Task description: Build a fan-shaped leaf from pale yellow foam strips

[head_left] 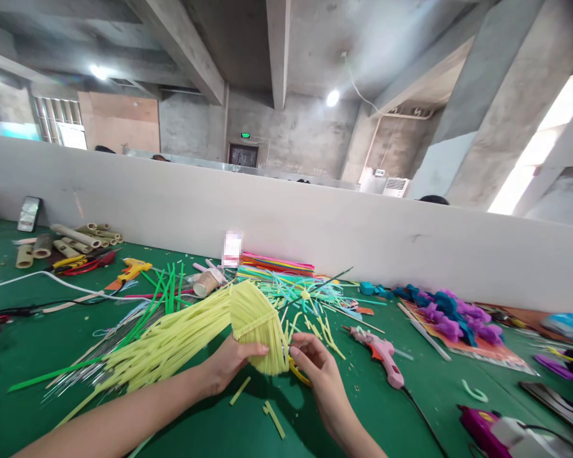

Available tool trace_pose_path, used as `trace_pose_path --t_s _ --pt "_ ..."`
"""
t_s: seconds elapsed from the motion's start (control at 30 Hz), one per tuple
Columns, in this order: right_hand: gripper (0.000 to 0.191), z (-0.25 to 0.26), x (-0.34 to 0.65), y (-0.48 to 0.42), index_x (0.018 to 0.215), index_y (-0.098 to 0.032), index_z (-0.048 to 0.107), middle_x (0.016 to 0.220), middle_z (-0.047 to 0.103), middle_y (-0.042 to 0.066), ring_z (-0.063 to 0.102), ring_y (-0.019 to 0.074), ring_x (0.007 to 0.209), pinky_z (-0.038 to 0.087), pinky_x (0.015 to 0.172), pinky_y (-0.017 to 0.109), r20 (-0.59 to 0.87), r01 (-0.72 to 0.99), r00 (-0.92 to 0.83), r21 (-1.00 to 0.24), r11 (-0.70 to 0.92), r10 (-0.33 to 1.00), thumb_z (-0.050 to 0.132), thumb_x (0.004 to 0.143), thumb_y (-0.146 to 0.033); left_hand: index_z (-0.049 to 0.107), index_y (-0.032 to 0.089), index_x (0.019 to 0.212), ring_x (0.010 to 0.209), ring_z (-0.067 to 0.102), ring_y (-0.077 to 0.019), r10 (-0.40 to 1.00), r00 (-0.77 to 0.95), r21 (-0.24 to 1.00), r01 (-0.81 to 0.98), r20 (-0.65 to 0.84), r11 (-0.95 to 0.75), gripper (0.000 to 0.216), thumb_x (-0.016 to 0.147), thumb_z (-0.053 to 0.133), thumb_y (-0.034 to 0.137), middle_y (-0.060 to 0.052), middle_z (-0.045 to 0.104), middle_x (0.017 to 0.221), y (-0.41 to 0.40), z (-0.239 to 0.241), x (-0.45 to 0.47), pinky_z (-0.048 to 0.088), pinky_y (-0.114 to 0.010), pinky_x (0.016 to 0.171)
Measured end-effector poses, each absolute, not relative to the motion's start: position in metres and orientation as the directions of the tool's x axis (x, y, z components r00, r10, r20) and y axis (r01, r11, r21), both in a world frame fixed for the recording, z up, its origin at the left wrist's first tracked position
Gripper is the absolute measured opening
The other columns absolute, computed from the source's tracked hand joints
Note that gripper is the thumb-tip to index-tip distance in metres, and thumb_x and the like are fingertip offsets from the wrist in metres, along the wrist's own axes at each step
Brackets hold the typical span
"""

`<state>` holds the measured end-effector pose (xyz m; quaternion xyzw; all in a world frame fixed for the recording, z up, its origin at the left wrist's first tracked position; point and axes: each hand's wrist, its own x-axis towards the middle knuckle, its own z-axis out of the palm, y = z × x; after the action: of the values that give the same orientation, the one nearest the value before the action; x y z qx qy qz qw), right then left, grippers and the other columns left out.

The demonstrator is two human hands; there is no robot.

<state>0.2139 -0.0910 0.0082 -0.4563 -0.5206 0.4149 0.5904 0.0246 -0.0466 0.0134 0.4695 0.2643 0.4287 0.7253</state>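
Note:
My left hand (233, 361) grips a fan-shaped leaf piece (258, 324) made of pale yellow pipe cleaners laid side by side, its thumb across the front. At the leaf's right edge, my right hand (315, 366) is closed on what looks like a pair of scissors, of which a yellow handle loop (300, 374) shows; the fingers hide most of them. Behind my left hand lies a thick bundle of yellow pipe cleaners (172, 343). Short yellow offcuts (274, 420) rest on the green table below the leaf.
A pink glue gun (379, 356) with a cord lies at right; a yellow glue gun (134, 268) is at left. Bamboo tubes (83, 238), pliers (71, 262), coloured pipe cleaners (277, 262) and purple-and-teal fuzzy pieces (451, 315) line the back, before a white partition (172, 197).

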Motion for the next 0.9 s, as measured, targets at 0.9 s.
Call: trace_pose_path --t_s 0.9 --pt "0.023 0.01 0.205 -0.099 0.091 -0.021 0.069 0.103 0.056 0.009 0.057 0.0215 0.09 0.048 0.069 0.028 0.409 0.42 -0.035 -0.822 0.384 0.912 0.063 0.084 -0.042 0.067 0.017 0.108 0.085 0.07 -0.0248 0.916 0.401 0.826 -0.512 -0.014 0.237 0.043 0.068 0.082 0.025 -0.007 0.075 0.096 -0.044 0.022 0.027 0.056 -0.035 0.079"
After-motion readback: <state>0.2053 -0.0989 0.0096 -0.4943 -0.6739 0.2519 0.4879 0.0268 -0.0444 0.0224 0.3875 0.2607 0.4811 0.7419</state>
